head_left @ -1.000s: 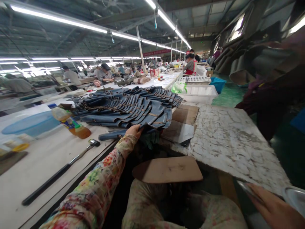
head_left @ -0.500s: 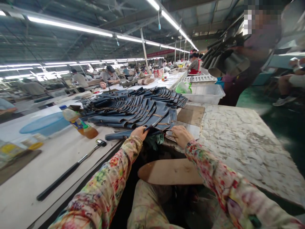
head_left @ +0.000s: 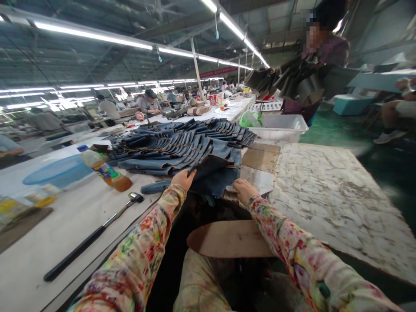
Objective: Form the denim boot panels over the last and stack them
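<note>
A long overlapping pile of dark blue leather pieces [head_left: 162, 147] with brown strips lies in front of me. With my left hand [head_left: 183, 180] I pinch the edge of one leather piece [head_left: 212, 171], whose dark flap is lifted and folded over at the pile's near end. My right hand [head_left: 244, 190] is closed, fingers curled, at that piece's right corner by the table edge. What its fingertips hold, if anything, is hidden. Beneath my hands, a flat tan board with a rounded end [head_left: 230, 238] lies across my lap.
Left of the pile are a hammer [head_left: 94, 236], a tilted bottle of amber liquid [head_left: 105, 169] and a blue basin [head_left: 58, 169]. A worn, stained board [head_left: 331, 199] covers the right side. Behind stands a white bin [head_left: 279, 128]; a person [head_left: 328, 54] carries dark pieces beyond it.
My left hand has moved slightly left and down, and the leather piece's flap now stands lifted. My right hand has shifted slightly down. The person at right has moved further left with the load.
</note>
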A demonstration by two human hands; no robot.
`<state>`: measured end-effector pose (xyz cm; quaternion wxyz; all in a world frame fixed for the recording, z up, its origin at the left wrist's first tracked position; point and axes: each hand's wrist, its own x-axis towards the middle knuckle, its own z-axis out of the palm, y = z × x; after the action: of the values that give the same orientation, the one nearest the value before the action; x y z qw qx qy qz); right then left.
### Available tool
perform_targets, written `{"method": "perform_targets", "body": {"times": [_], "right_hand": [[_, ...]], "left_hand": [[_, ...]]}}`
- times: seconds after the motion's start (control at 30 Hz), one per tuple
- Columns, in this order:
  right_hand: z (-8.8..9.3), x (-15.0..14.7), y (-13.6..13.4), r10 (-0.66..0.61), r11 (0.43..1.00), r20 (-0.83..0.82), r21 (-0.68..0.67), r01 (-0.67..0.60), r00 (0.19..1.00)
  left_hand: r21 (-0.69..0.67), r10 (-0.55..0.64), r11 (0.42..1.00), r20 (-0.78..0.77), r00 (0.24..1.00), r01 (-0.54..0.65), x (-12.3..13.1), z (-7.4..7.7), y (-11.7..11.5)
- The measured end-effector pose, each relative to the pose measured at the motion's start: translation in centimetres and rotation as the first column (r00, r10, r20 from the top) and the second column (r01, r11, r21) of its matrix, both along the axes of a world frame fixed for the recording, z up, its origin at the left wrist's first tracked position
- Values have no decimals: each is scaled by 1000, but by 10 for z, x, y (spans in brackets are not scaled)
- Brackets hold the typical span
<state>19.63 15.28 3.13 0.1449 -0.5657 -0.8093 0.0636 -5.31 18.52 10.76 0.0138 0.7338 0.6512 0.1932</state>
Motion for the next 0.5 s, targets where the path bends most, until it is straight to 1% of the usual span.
{"method": "perform_targets", "body": {"times": [0.07, 0.1, 0.17, 0.2, 0.3, 0.4, 0.43, 0.5], "right_hand": [[-3, 0, 2, -2, 1000, -1, -13, 2, 1000], [-4, 0, 2, 2, 1000, -2, -19, -2, 1000], [-7, -2, 4, 15, 999, -4, -31, -15, 1000], [-8, -3, 4, 22, 999, -6, -37, -23, 1000], [-11, -7, 5, 30, 998, -16, -47, -31, 999], [-16, -9, 5, 21, 999, -37, -45, -22, 999], [-18, -8, 5, 20, 999, -47, -45, -22, 999], [-22, -7, 3, 25, 999, -72, -45, -28, 997]], "left_hand": [[88, -114, 990, 6, 993, 113, 10, 3, -31], [151, -179, 973, 9, 984, 176, 13, 7, -46], [292, -277, 921, 31, 961, 256, 14, 20, -70], [355, -295, 898, 48, 954, 259, 13, 28, -79], [455, -273, 867, 90, 958, 204, 3, 55, -95], [478, -246, 862, 106, 963, 168, -9, 79, -112], [489, -212, 864, 134, 968, 121, -14, 86, -121], [526, -107, 850, 234, 966, -33, -25, 100, -143]]}}
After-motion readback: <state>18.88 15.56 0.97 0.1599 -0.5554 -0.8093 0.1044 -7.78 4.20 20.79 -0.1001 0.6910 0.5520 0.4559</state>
